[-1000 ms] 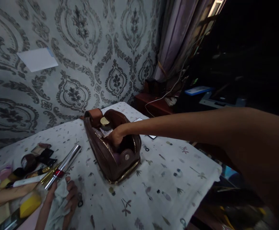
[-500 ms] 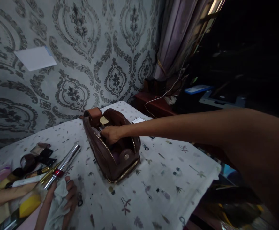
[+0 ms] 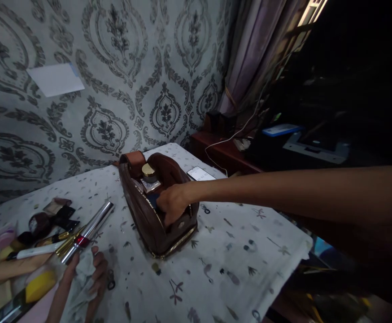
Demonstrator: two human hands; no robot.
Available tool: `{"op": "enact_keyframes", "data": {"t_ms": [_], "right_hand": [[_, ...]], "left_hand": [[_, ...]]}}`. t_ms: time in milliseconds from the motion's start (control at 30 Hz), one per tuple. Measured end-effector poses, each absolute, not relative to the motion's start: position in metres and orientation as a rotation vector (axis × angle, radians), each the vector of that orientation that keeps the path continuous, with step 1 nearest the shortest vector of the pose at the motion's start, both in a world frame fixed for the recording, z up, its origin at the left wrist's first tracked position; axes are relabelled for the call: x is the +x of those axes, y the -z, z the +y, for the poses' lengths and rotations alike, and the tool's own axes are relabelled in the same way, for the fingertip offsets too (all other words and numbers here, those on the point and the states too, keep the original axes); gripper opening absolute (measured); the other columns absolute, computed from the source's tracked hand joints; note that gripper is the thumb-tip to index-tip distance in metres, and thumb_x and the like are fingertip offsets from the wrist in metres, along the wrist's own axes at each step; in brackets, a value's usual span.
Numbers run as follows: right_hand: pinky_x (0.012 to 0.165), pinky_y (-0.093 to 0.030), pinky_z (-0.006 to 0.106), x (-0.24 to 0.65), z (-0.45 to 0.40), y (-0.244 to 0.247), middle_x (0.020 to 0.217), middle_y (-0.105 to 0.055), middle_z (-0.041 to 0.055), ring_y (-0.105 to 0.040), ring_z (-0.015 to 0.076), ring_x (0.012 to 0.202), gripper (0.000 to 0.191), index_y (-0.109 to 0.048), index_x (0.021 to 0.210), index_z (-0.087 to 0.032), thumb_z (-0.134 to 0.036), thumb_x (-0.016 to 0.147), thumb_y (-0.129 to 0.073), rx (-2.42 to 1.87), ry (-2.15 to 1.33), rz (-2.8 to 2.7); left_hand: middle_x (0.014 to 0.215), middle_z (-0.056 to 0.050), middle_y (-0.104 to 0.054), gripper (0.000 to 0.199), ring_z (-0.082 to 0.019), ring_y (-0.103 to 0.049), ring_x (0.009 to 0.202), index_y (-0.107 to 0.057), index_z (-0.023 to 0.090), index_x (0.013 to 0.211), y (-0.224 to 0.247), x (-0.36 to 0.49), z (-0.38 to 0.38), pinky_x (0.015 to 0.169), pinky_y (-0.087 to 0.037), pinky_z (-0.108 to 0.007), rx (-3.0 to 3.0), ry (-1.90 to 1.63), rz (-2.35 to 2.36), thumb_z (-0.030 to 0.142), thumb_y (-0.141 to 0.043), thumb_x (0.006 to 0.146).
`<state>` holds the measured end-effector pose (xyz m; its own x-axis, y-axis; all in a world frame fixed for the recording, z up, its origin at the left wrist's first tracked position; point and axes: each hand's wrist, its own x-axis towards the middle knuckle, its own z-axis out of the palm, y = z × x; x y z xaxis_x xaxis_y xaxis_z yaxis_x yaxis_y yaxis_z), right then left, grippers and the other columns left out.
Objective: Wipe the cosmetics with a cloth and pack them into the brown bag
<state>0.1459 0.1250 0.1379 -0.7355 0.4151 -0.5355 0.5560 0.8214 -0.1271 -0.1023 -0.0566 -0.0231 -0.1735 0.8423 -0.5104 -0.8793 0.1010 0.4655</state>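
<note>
A brown zip bag (image 3: 138, 215) stands open on the table. Inside it my right hand (image 3: 176, 202) reaches down toward the near end, its fingertips hidden by the bag and the hand itself. A dark blue thing (image 3: 153, 200) shows beside those fingers. Farther back in the bag sit a gold-lidded jar (image 3: 148, 170) and a shiny, clear square item (image 3: 151, 185). At lower left, my left hand (image 3: 97, 280) is closed round a crumpled white cloth or tissue (image 3: 80, 287). By its thumb is a silver tube with a red band (image 3: 93, 228); whether the thumb grips it I cannot tell.
Makeup items lie at left, among them a yellow sponge (image 3: 41, 285), a white pen-like stick (image 3: 36, 251) and dark compacts (image 3: 40, 224). A lit phone (image 3: 200, 173) rests behind my right forearm. A white cable (image 3: 228, 134) runs near the red-brown furniture (image 3: 212, 146).
My right hand has moved from the middle of the bag toward its near end, uncovering the jar and square item. The left hand stays on the cloth. The view has shifted slightly.
</note>
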Motion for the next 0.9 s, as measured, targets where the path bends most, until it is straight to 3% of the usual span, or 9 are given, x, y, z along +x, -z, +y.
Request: {"op": "enact_keyframes", "data": {"t_ms": [133, 300, 567, 700, 800, 900], "right_hand": [[0.07, -0.054, 0.028, 0.141, 0.121, -0.144, 0.103, -0.075, 0.0153, -0.071, 0.0268, 0.092, 0.048, -0.073, 0.114, -0.002, -0.036, 0.079, -0.07, 0.618, 0.441, 2.289], [0.073, -0.055, 0.029, 0.148, 0.107, -0.136, 0.114, -0.073, 0.0168, -0.069, 0.0296, 0.103, 0.045, -0.07, 0.12, -0.006, -0.022, 0.078, -0.069, 0.759, 0.525, 2.391], [0.066, -0.049, 0.025, 0.158, 0.13, -0.174, 0.093, -0.073, 0.0083, -0.067, 0.0205, 0.083, 0.034, -0.072, 0.101, -0.008, -0.029, 0.076, -0.071, 0.695, 0.574, 2.566], [0.065, -0.047, 0.027, 0.164, 0.148, -0.191, 0.098, -0.072, 0.0126, -0.068, 0.0245, 0.088, 0.036, -0.068, 0.106, -0.007, -0.033, 0.081, -0.066, 0.904, 0.254, 2.782], [0.073, -0.049, 0.029, 0.163, 0.153, -0.18, 0.111, -0.07, 0.0177, -0.068, 0.0284, 0.099, 0.048, -0.061, 0.12, -0.008, -0.032, 0.08, -0.069, 0.95, -0.034, 2.861], [0.079, -0.05, 0.032, 0.155, 0.156, -0.159, 0.112, -0.07, 0.0199, -0.068, 0.0305, 0.104, 0.049, -0.059, 0.124, -0.008, -0.028, 0.081, -0.07, 0.855, -0.168, 2.823]], "left_hand": [[0.068, 0.002, -0.05, 0.025, -0.01, -0.047, 0.049, -0.061, 0.025, 0.114, 0.026, -0.106, -0.056, 0.032, -0.032, -0.014, -0.055, -1.502, 0.859, 0.028, -0.056, 0.09], [0.068, 0.002, -0.05, 0.016, -0.011, -0.047, 0.048, -0.063, 0.027, 0.104, 0.031, -0.112, -0.056, 0.031, -0.033, -0.016, -0.051, -1.478, 0.863, 0.031, -0.055, 0.091], [0.069, 0.002, -0.051, 0.011, -0.01, -0.049, 0.053, -0.064, 0.022, 0.095, 0.045, -0.123, -0.056, 0.033, -0.032, -0.013, 0.046, -1.427, 0.794, 0.023, -0.066, 0.084], [0.07, 0.002, -0.053, 0.018, -0.009, -0.05, 0.052, -0.064, 0.022, 0.094, 0.058, -0.133, -0.055, 0.032, -0.026, -0.011, 0.135, -1.405, 0.78, 0.021, -0.071, 0.077], [0.069, 0.002, -0.053, 0.022, -0.009, -0.05, 0.051, -0.065, 0.022, 0.094, 0.064, -0.138, -0.053, 0.032, -0.022, -0.011, 0.15, -1.412, 0.796, 0.022, -0.073, 0.074], [0.069, 0.002, -0.053, 0.022, -0.009, -0.049, 0.051, -0.065, 0.022, 0.093, 0.062, -0.138, -0.052, 0.033, -0.021, -0.01, 0.16, -1.39, 0.818, 0.018, -0.072, 0.073]]}}
